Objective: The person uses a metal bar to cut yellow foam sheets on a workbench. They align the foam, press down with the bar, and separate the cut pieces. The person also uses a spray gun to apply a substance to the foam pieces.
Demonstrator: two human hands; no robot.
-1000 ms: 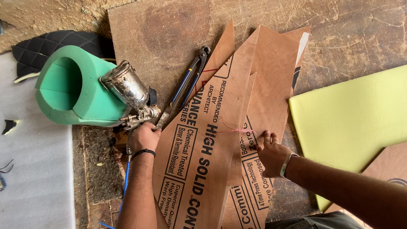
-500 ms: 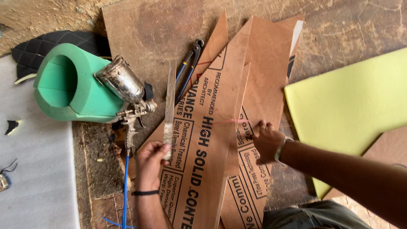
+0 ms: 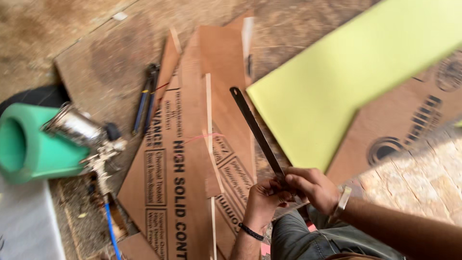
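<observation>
While both hands, left hand and right hand, gripped its near end, the dark metal blade ran toward eleven o'clock over printed plywood offcuts, yellow foam sheet at two o'clock.

Both hands meet low in the view, toward five o'clock. The left hand rises from six o'clock, its forearm upright, a dark band on the wrist, fingers curled closed. The right hand comes in from four o'clock along a bare forearm, a pale band at the wrist, its fingers bent and pinched against the left hand's, knuckles up.
</observation>
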